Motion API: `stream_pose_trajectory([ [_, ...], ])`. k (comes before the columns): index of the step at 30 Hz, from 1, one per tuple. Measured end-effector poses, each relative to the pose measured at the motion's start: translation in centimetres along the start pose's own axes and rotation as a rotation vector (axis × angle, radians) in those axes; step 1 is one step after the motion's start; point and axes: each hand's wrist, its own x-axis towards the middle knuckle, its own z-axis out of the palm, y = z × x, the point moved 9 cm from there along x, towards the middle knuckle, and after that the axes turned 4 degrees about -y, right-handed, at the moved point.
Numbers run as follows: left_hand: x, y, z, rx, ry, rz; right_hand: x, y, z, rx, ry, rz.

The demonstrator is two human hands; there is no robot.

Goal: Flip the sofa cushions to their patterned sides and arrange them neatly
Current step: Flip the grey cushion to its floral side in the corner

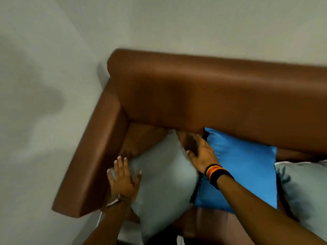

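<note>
A pale grey-green cushion [164, 181] stands tilted on the seat near the left end of the brown sofa [212, 89]. My left hand [123, 179] lies flat on its left edge with the fingers spread. My right hand [201, 152] rests on its upper right edge, fingers apart, between it and a bright blue cushion [244, 170] that leans on the backrest. A second pale grey cushion [304, 188] sits at the right edge. All visible cushion faces are plain. The frame is blurred.
The sofa's left armrest [92, 156] runs close beside my left hand. A plain pale wall [53, 68] stands behind and left of the sofa. A strip of brown seat [203, 220] shows below the blue cushion.
</note>
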Motion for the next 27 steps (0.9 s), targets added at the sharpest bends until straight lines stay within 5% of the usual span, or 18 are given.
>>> stream_pose_trajectory([
  [4,-1.3,-6.8,7.2,-0.338,-0.002,-0.36,3.5,3.9,7.8,0.186,-0.128,0.161],
  [7,-2.1,-7.8,13.4,-0.907,-0.074,-0.509,5.3,7.2,11.9,0.29,-0.157,0.267],
  [9,-1.7,-7.8,15.4,-1.063,-0.162,-0.575,5.8,8.7,13.1,0.328,-0.159,0.334],
  [13,-0.3,-7.9,13.8,-1.05,-0.092,-0.522,6.2,9.6,12.5,0.286,-0.151,0.384],
  [16,1.6,-8.1,6.1,-0.808,0.016,-0.273,5.6,7.6,9.5,0.3,-0.134,0.337],
  [19,5.1,-8.5,0.9,-0.857,-0.213,-0.147,4.3,5.2,5.6,0.352,-0.108,0.248],
  [22,7.9,-8.3,-4.5,-1.098,0.04,-0.262,2.5,3.4,2.2,0.568,-0.094,0.217],
  [23,8.3,-9.1,-5.8,-1.124,0.151,-0.441,2.1,3.0,1.3,0.648,-0.08,0.224],
  [27,12.8,-3.6,-6.8,-1.091,-0.261,-0.355,2.9,1.7,0.0,0.876,0.044,0.271],
])
